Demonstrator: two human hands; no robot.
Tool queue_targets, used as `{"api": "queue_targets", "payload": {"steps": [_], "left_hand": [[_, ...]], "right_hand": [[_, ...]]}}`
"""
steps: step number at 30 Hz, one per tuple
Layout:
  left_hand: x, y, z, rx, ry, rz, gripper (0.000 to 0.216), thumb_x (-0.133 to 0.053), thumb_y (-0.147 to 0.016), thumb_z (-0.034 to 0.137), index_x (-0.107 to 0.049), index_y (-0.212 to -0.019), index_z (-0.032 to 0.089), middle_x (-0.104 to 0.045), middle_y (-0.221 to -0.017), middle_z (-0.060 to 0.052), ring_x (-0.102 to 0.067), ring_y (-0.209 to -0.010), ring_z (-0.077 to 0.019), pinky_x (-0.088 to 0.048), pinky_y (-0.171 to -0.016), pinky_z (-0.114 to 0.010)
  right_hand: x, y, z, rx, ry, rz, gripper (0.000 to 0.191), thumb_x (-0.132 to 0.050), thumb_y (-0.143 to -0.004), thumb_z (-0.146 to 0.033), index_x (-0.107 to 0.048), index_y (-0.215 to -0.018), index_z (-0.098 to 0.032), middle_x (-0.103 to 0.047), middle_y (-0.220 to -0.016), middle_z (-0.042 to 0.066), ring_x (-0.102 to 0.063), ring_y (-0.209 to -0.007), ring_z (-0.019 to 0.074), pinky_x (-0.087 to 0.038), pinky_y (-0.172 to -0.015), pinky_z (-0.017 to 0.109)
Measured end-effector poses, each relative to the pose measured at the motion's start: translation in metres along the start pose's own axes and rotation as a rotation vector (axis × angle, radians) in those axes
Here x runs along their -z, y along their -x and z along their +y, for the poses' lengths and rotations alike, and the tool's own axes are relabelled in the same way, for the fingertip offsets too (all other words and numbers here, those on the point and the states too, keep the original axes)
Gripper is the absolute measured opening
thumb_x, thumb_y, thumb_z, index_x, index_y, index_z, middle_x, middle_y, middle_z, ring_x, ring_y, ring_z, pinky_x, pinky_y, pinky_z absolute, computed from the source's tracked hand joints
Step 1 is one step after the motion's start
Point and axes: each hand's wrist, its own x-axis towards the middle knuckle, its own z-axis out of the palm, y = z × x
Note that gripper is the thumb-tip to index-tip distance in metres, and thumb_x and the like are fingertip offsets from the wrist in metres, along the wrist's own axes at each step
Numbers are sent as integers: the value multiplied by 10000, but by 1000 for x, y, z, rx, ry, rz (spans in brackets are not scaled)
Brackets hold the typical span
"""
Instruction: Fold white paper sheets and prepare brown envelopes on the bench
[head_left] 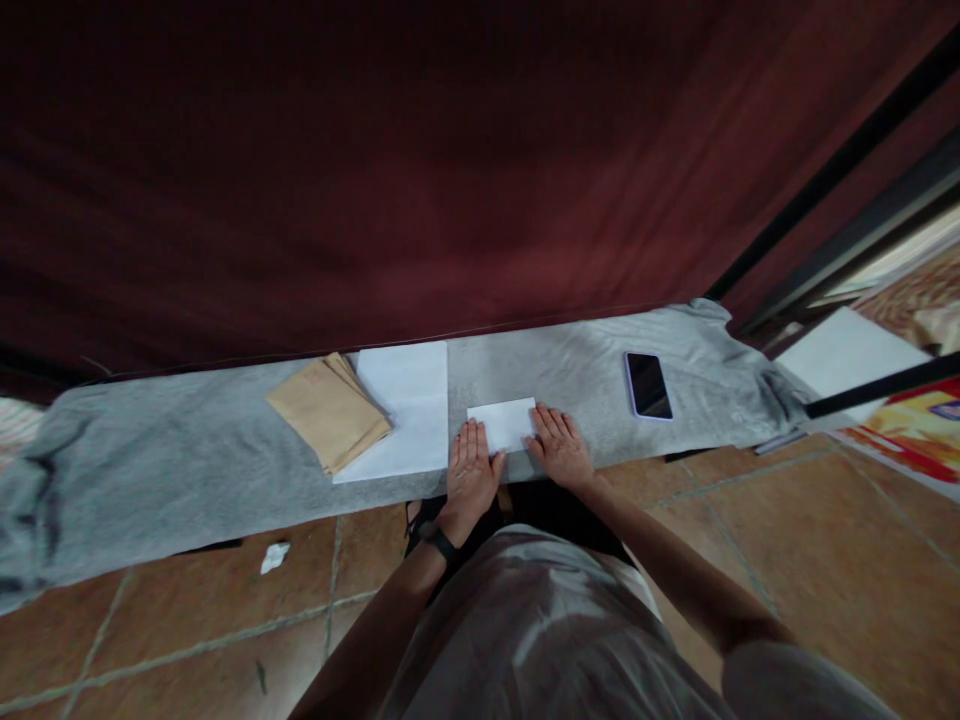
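A small white folded sheet of paper (507, 422) lies on the grey cloth in front of me. My left hand (472, 468) rests flat on its left end, fingers stretched forward. On its right end lies my right hand (561, 447), also flat with the fingers extended. Neither hand grips anything. Left of my hands is a larger stack of white paper (420, 410), and a pile of brown envelopes (328, 412) partly covers it.
A phone (649, 386) lies to the right on the grey cloth (187, 450) that covers a long, narrow surface. Dark red fabric (450, 200) hangs behind it. Black bars and a white box-like object (851, 355) stand at the right. A crumpled white scrap (274, 557) is on the tiled floor.
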Motion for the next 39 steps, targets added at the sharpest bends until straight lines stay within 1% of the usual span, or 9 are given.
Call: {"api": "queue_targets", "payload": {"steps": [10,13,18,22,28,32,35,37,39], "left_hand": [[1,1,0,-16,-23,25,639,-351,-1028,355,-262,-1559,11,-307,-1615,-242,-274,-1522,-317,-320,-1211,-530],[1,1,-1,-20,-23,41,652,-363,-1028,366,-236,-1570,26,-321,-1612,-238,-294,-1514,-318,-340,-1201,-524],[2,1,-1,-35,-25,47,661,-371,-1029,367,-212,-1580,39,-326,-1610,-237,-302,-1511,-319,-331,-1208,-527],[3,1,1,-31,-31,47,664,-372,-1029,366,-220,-1574,19,-319,-1610,-247,-293,-1514,-321,-319,-1215,-525],[1,2,-1,-45,-37,85,660,-366,-1030,358,-216,-1576,18,-325,-1605,-253,-300,-1510,-329,-329,-1206,-539],[-1,3,-1,-43,-32,107,667,-368,-1031,361,-184,-1591,47,-344,-1603,-237,-304,-1510,-319,-341,-1200,-539],[2,4,-2,-41,-10,107,682,-378,-1031,385,-187,-1589,42,-331,-1608,-242,-313,-1506,-325,-339,-1202,-539],[5,5,-3,-56,44,112,686,-373,-1035,389,-161,-1597,58,-307,-1622,-234,-309,-1509,-321,-345,-1201,-536],[9,7,-6,-63,129,139,679,-357,-1041,378,-108,-1613,107,-264,-1648,-205,-281,-1522,-301,-361,-1198,-523]], "right_hand": [[-2,-10,-26,187,-49,-69,525,-416,-1052,-375,-423,-1530,-159,-391,-1604,114,-396,-1465,253,-281,-1225,465],[-2,-3,-18,191,-35,-65,550,-453,-1043,-403,-416,-1533,-156,-377,-1609,115,-403,-1459,263,-276,-1227,474],[11,0,15,185,-50,-99,511,-476,-1034,-356,-447,-1519,-198,-428,-1583,88,-425,-1446,262,-298,-1215,489],[17,-22,22,175,-77,-155,440,-461,-1029,-316,-553,-1441,-191,-500,-1538,89,-451,-1427,242,-325,-1203,447],[12,-76,-1,126,-105,-150,467,-473,-999,-230,-518,-1460,-180,-557,-1483,104,-502,-1369,229,-344,-1181,434],[10,-89,-10,91,-124,-186,420,-558,-957,-201,-592,-1376,-219,-638,-1355,99,-583,-1239,235,-368,-1151,446],[16,-94,-9,54,-155,-193,278,-566,-941,-143,-707,-1169,-218,-690,-1181,80,-640,-1104,210,-469,-1033,367],[25,-98,-8,59,-171,-193,266,-518,-952,-96,-728,-1065,-212,-687,-1104,58,-669,-998,167,-506,-945,288],[39,-102,-8,75,-219,-147,285,-478,-972,-84,-719,-1054,-213,-671,-1093,44,-675,-950,138,-512,-907,242]]}}
